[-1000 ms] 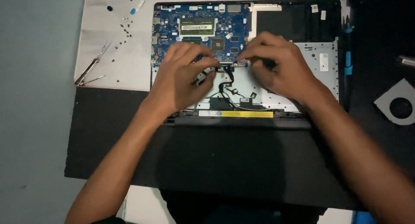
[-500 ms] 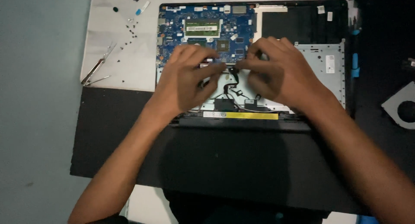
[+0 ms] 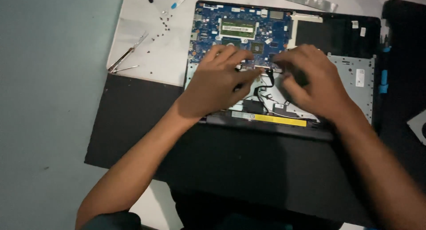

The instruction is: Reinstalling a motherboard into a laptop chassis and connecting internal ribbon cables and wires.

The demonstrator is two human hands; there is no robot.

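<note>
Blue board: the laptop's blue motherboard (image 3: 242,28) sits exposed in the opened laptop base (image 3: 337,34), up by the far edge of the desk (image 3: 155,48).
Left hand: the left hand (image 3: 217,83) is palm down over the board's near edge, fingers (image 3: 239,57) spread a bit and pointing right, tips resting by a small metal connector strip (image 3: 262,69).
Right hand: the right hand (image 3: 315,81) comes in from the other side, fingers (image 3: 288,57) curled and close together, tips at the same strip. Can't tell if either one actually pinches anything, the knuckles hide it.
Key relation: the strip runs left to right, dead centre between both sets of fingertips, so both hands look about equally near. Black cables (image 3: 262,90) trail from it toward the near edge.
Surface: black mat (image 3: 133,119) under the laptop's near half, white sheet under the far half, grey-green desk off to the left.
Loose stuff: tweezers (image 3: 126,57) and tiny scattered screws (image 3: 166,21) near the far left corner of the white sheet, a metal bracket (image 3: 310,1) along the far edge.
Room: pretty dim lighting, nobody else in view.
</note>
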